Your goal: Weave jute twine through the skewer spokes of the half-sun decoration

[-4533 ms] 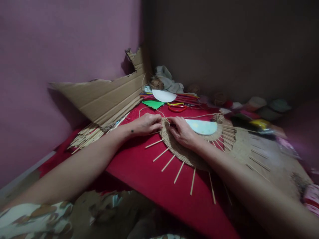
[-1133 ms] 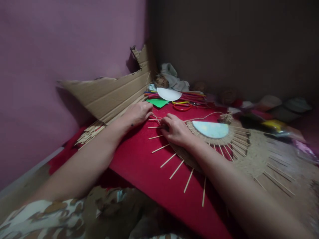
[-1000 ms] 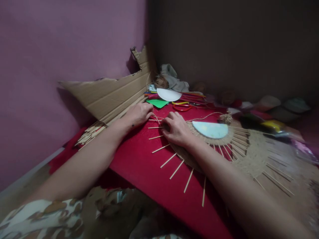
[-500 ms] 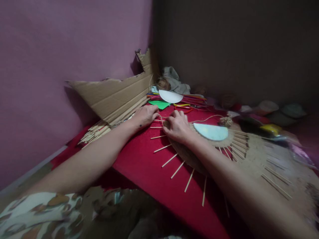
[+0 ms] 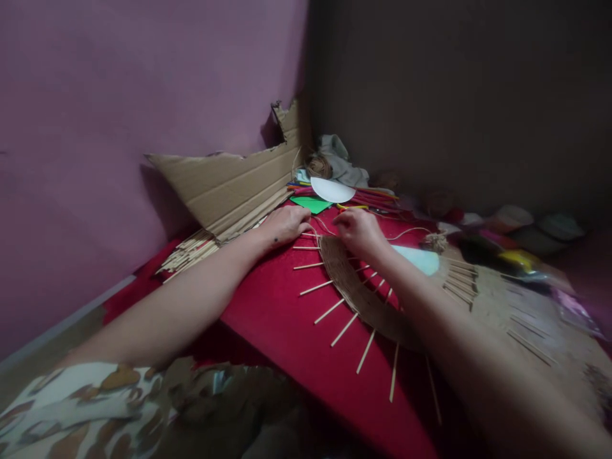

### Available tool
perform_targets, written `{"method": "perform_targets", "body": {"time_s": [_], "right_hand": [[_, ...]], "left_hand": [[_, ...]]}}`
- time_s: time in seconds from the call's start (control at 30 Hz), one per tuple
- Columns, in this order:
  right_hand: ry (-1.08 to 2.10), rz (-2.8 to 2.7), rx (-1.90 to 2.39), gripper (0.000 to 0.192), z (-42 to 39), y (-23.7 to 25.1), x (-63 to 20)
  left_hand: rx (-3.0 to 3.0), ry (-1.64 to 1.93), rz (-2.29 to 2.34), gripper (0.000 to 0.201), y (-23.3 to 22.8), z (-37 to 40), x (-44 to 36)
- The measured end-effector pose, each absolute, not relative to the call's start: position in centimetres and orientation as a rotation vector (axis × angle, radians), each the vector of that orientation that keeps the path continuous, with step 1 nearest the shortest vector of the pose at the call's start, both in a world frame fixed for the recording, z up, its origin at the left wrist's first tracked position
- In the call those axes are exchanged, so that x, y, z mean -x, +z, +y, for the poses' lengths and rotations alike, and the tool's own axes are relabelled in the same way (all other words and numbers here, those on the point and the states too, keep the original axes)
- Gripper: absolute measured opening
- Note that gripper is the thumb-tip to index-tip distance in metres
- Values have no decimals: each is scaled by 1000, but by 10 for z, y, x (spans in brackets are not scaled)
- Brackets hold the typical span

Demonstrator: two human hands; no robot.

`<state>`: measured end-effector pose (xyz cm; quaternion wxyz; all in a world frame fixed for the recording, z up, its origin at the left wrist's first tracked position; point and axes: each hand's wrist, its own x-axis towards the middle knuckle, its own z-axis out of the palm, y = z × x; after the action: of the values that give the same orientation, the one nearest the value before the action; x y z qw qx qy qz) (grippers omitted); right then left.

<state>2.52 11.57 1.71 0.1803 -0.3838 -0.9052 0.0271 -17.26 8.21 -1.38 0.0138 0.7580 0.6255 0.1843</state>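
Woven jute band [image 5: 356,290] with radiating sticks, flat on red sheet [image 5: 282,319]. Left hand [image 5: 285,224] pressing its end, grip unclear; right hand [image 5: 358,231] pinching twine [image 5: 406,233].

Single head-worn view, looking forward and down along both forearms. Close range: hands [image 5: 325,228] near frame centre, red tabletop [image 5: 287,319] filling the lower middle. Faces a room corner, pink wall [image 5: 119,95] left, dark wall [image 5: 454,95] right. Wide lens, edges blurred.

Tan woven band [image 5: 356,290] with pale sticks [image 5: 329,310] below my grips; red worktop [image 5: 287,319] beneath; green sheet [image 5: 312,204] and white disc [image 5: 332,189] beyond them; pale-blue half-disc [image 5: 421,260] beside my right.
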Motion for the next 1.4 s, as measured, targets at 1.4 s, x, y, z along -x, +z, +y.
{"method": "perform_targets", "body": {"time_s": [1.4], "right_hand": [[483,-2572,878,18,115,-13,-7]], "left_hand": [[-2399,686,1328,18,37,47,183]]}}
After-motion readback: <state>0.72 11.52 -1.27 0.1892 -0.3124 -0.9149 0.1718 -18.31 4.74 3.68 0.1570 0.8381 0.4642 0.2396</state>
